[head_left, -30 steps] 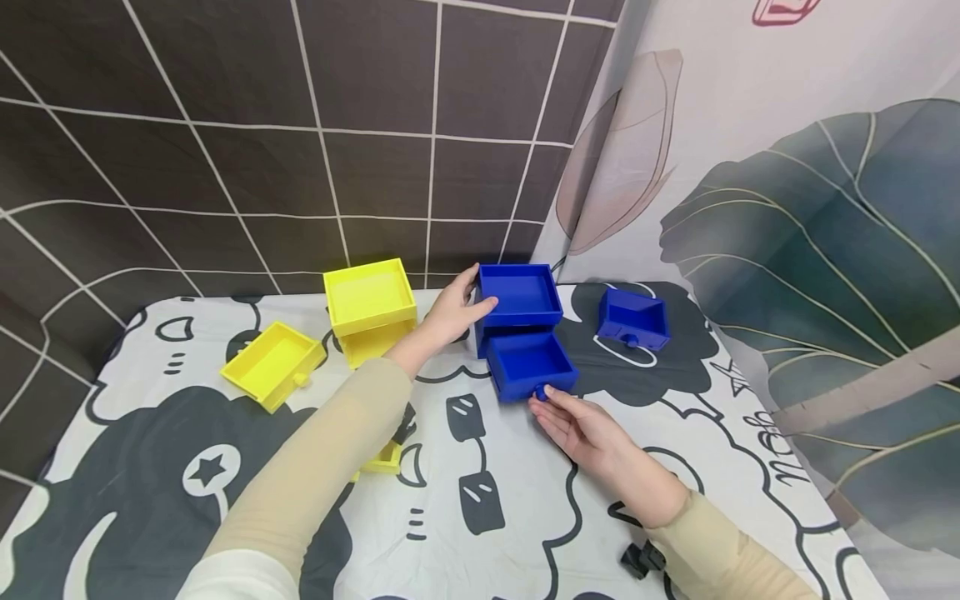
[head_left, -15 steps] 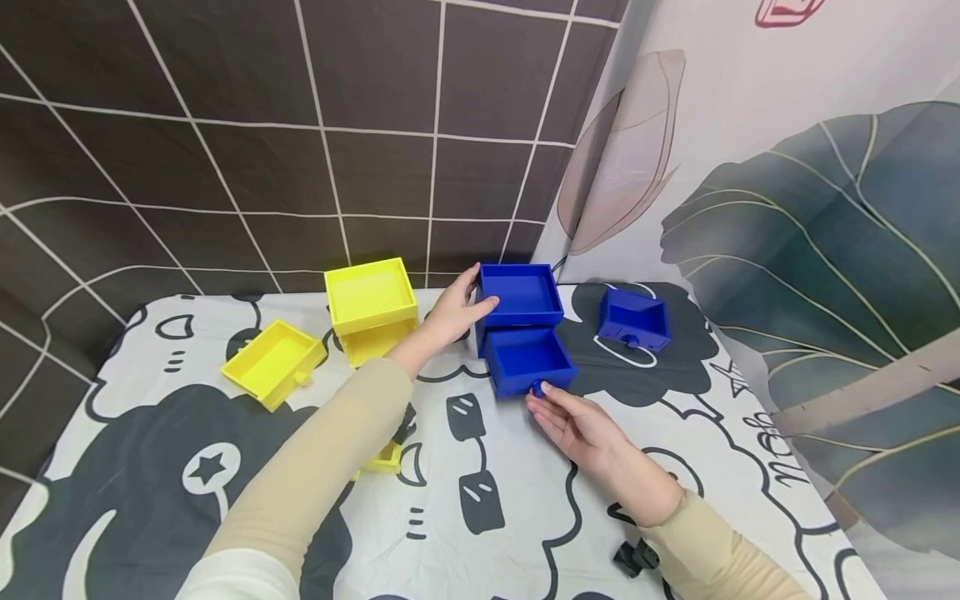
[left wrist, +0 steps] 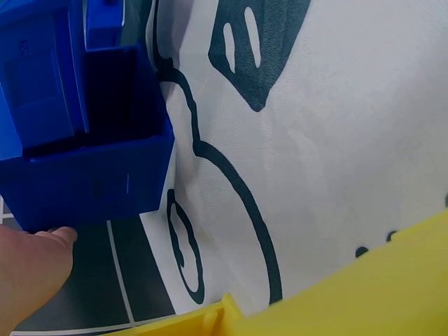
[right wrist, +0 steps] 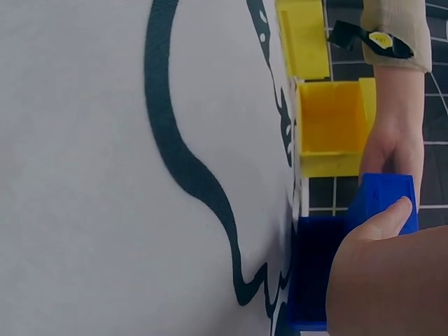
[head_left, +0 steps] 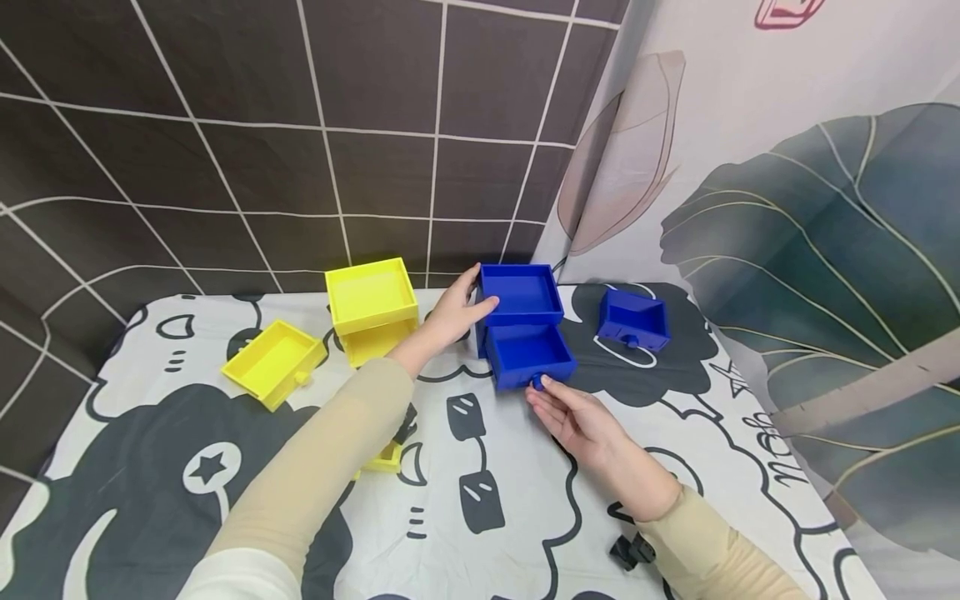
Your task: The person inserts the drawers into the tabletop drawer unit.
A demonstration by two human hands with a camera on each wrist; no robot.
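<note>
In the head view a blue cabinet [head_left: 521,293] with a tray-like top stands at the table's back, and my left hand [head_left: 454,312] grips its left side, thumb over the top rim. A blue drawer [head_left: 529,353] sticks out of the cabinet's front under the top. My right hand [head_left: 581,419] pinches the round knob [head_left: 537,382] of that drawer. Below the drawer, a dark open slot [right wrist: 313,269] shows in the right wrist view. In the left wrist view the drawer's underside [left wrist: 38,87] sits at the cabinet's opening.
A loose blue drawer [head_left: 633,319] lies to the right. Left of the cabinet stands a yellow cabinet [head_left: 371,296] with an open front; a yellow drawer [head_left: 273,364] lies further left. Another yellow piece [head_left: 387,459] is partly hidden by the left sleeve. A dark tiled backdrop [head_left: 382,171] rises behind.
The blue drawer, with my right hand on its knob, has shifted slightly backward toward the blue cabinet. My left hand has stayed on the cabinet's side.
</note>
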